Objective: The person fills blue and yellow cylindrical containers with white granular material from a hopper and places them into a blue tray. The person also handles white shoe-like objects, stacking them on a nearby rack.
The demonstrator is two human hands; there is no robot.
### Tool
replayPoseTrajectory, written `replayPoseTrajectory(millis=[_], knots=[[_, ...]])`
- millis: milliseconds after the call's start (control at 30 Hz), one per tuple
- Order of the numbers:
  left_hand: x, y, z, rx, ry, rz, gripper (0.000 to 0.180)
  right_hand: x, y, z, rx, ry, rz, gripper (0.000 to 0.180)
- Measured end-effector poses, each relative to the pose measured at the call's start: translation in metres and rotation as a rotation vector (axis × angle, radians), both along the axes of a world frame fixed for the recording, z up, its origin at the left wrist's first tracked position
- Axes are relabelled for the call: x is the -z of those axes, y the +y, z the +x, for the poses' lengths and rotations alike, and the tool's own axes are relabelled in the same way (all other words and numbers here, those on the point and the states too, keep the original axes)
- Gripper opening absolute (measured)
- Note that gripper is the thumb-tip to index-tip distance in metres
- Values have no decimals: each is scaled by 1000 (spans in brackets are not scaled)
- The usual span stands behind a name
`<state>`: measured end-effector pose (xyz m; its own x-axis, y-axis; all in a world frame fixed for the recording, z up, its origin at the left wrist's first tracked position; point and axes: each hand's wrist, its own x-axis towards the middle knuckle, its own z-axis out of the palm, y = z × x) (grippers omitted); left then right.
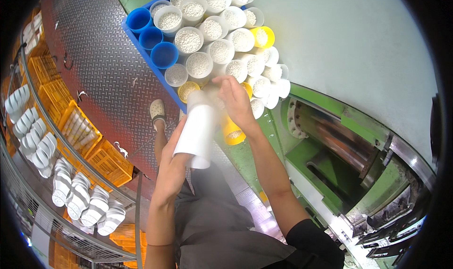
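My left hand (172, 163) grips a tall white plastic cup (198, 130) from below, held upright-tilted in front of my body. My right hand (233, 99) reaches over the cup's top rim, fingers touching it. Just beyond stands a blue tray (141, 45) packed with several white cups filled with white pellets (188, 40), plus blue cups (164, 54) and yellow cups (263, 35). A yellow cup (233, 132) lies under my right wrist.
A green machine (339, 146) with an open dark cavity is at the right. Orange crates (106, 160) sit on a diamond-plate floor (94, 61). White moulded shoe soles (75, 198) hang on a wire rack at the left. My foot (157, 111) shows below.
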<state>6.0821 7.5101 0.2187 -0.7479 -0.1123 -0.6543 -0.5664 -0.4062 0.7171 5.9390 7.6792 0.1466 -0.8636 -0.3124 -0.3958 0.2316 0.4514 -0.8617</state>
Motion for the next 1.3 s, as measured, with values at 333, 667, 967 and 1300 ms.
replayPoseTrajectory(millis=[333,667,967,1300], knots=[[25,7,-46,-57,-26,249,73,-3,10,-4,159,-138,-118,35],[50,4,-59,-17,-149,346,70,0,15,-6,167,-146,-108,39],[23,-3,-29,-110,-112,240,64,-3,0,-5,59,-8,-71,44],[41,12,-46,-87,-22,279,68,4,12,-1,185,-87,-114,39]])
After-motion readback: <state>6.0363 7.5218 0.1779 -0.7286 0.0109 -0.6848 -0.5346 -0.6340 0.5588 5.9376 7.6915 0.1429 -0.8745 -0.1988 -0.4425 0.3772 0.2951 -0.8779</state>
